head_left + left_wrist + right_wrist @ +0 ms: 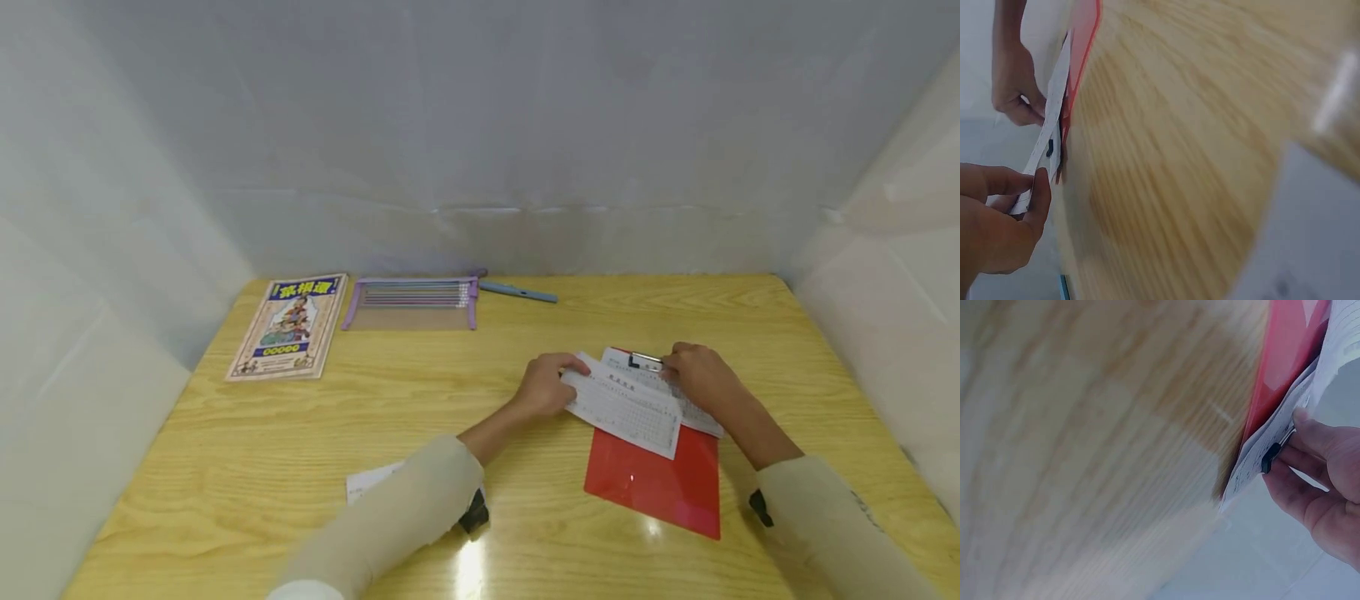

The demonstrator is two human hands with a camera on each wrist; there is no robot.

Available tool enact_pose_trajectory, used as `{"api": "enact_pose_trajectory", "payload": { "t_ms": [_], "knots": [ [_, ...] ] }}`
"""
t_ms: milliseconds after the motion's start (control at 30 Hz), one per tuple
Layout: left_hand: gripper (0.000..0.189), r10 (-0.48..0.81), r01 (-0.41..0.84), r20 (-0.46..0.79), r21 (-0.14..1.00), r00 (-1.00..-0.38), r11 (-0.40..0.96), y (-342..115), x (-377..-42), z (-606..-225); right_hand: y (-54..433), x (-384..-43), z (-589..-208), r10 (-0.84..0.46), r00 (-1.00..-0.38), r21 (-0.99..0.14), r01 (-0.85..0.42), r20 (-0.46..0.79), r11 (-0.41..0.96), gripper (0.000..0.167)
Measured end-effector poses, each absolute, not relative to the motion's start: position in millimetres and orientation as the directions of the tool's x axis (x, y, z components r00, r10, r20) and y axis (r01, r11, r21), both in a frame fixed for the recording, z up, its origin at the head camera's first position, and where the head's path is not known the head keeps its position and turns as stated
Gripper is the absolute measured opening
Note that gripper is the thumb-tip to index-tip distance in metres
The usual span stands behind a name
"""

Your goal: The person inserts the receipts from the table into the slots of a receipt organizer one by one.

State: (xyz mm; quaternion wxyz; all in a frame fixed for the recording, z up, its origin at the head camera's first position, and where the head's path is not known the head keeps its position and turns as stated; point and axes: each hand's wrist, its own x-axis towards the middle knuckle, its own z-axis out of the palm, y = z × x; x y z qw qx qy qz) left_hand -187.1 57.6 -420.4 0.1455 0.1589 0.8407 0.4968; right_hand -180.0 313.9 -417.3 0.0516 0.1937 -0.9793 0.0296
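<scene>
On the right of the table lies a red clipboard (652, 483), turned at an angle, with printed paper under its metal clip (645, 362). My right hand (701, 379) grips that clip at its right end. In the right wrist view, thumb and fingers (1316, 434) close around the clip's wire beside its black end. My left hand (543, 385) pinches a loose printed sheet (626, 410) by its left edge, thumb against fingers. This sheet slants over the clipboard and covers part of the clipped paper (618, 358). The left wrist view shows the sheet (1044, 134) nearly edge-on.
At the back left lies an illustrated book (288, 329). Beside it are a mesh pencil pouch (412, 318) with purple edges and a blue pen (517, 291). Another white paper (371, 480) lies partly hidden beneath the left sleeve. Pale sheeting walls (495, 125) enclose the wooden table (300, 433).
</scene>
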Motion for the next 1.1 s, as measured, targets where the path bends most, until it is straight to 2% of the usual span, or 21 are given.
{"api": "enact_pose_trajectory", "payload": {
  "t_ms": [100,367,667,900,1100],
  "knots": [
    [0.041,0.419,0.119,-0.101,0.876,-0.903,0.467,70.3,-185.7,-422.7,314.4,-180.4,-417.1,-0.386,-0.916,-0.04,-0.392,0.114,0.919,0.017],
    [0.022,0.378,0.147,-0.047,0.871,-0.925,0.468,88.0,-180.5,-426.8,316.5,-182.1,-418.5,-0.402,-0.906,-0.045,-0.411,0.13,0.911,0.017],
    [0.041,0.379,0.123,-0.086,0.861,-0.921,0.493,102.0,-176.4,-429.8,315.8,-181.1,-416.0,-0.408,-0.903,-0.045,-0.417,0.131,0.908,0.016],
    [0.05,0.4,0.152,-0.098,0.822,-0.911,0.548,107.5,-174.1,-430.5,314.6,-179.8,-415.1,-0.396,-0.909,-0.046,-0.404,0.128,0.913,0.015],
    [0.05,0.42,0.22,-0.053,0.789,-0.906,0.573,109.7,-175.4,-434.2,313.2,-180.1,-416.2,-0.383,-0.92,-0.021,-0.386,0.089,0.922,0.017]
  ]
}}
